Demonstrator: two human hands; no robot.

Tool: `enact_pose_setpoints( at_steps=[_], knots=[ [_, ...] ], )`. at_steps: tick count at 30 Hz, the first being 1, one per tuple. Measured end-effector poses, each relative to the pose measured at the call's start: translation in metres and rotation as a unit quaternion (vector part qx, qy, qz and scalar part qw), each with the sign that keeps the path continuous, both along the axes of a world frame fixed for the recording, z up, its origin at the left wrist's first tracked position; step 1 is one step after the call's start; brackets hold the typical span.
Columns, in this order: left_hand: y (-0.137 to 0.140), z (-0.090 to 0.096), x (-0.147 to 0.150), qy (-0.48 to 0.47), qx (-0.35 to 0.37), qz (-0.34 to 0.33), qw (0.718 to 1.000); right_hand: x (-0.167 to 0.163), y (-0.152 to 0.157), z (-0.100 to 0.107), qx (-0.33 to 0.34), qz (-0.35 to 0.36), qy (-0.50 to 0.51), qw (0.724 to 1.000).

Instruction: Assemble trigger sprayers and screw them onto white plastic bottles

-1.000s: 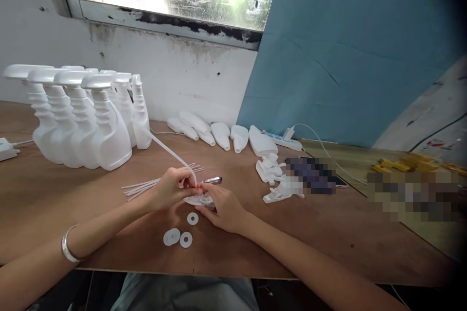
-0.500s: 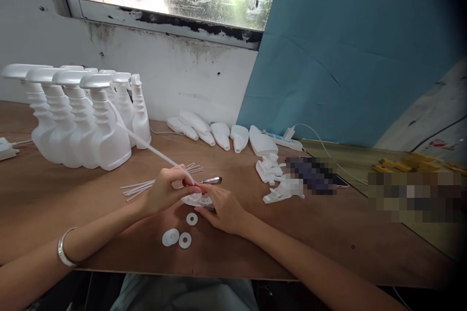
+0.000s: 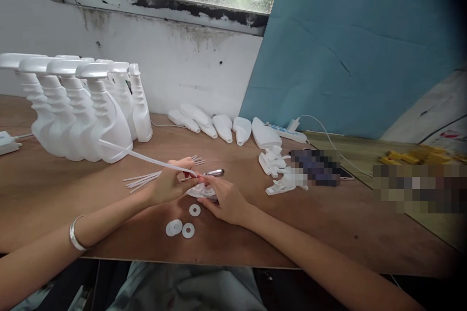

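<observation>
My left hand (image 3: 171, 183) is closed in a pinch around the near end of a thin white dip tube (image 3: 146, 156). The tube's free end reaches out left, in front of the spray bottles. My right hand (image 3: 230, 199) grips a white trigger sprayer head (image 3: 199, 191) low over the table, its fingers partly covering it. The tube's end meets the sprayer head between my fingertips; how deep it sits is hidden. Flat white washers (image 3: 188, 230) lie just in front of my hands. Behind them rests a slim metallic tool (image 3: 215, 172), partly hidden.
Assembled white spray bottles (image 3: 113, 131) stand in rows at left. Loose white tubes (image 3: 140, 181) lie beside my left forearm. Several bottles (image 3: 242, 129) without heads lie along the wall. More sprayer heads (image 3: 286, 182) lie at right, near a phone (image 3: 315, 167) and power strip (image 3: 286, 132).
The tube's free end has swung down, so it now lies flatter and bends near my left fingers. The camera view has tilted slightly down. Both hands keep their hold.
</observation>
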State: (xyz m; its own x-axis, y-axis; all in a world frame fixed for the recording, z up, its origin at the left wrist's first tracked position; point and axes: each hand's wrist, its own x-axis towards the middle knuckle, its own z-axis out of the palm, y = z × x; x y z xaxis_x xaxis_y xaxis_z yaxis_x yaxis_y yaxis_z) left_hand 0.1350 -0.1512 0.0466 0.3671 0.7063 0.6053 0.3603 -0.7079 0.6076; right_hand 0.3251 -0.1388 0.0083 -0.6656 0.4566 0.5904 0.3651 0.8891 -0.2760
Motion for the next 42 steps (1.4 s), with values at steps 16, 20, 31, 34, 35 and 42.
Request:
enact_pose_setpoints(
  at_steps=[16, 20, 31, 34, 35, 42],
  knots=[
    [-0.001, 0.003, 0.002, 0.037, -0.043, -0.026, 0.998, -0.001, -0.001, -0.002, 0.019, 0.0, -0.028, 0.999],
    [0.0, -0.004, 0.0, 0.021, -0.044, 0.02, 0.999, -0.001, 0.0, -0.001, -0.003, -0.001, -0.009, 1.0],
    [0.001, -0.007, -0.007, 0.075, -0.085, 0.005, 0.994, 0.001, 0.0, 0.006, -0.101, -0.027, -0.01, 0.994],
    [0.003, -0.01, -0.008, 0.071, -0.078, 0.002, 0.994, 0.002, 0.0, 0.005, -0.132, -0.036, -0.003, 0.991],
    [0.003, -0.012, -0.009, 0.068, -0.076, 0.005, 0.995, 0.002, -0.001, 0.006, -0.142, -0.034, 0.0, 0.989],
    [0.002, -0.016, -0.008, 0.046, -0.089, 0.025, 0.995, 0.025, 0.032, 0.034, -0.101, -0.117, 0.106, 0.982]
  ],
)
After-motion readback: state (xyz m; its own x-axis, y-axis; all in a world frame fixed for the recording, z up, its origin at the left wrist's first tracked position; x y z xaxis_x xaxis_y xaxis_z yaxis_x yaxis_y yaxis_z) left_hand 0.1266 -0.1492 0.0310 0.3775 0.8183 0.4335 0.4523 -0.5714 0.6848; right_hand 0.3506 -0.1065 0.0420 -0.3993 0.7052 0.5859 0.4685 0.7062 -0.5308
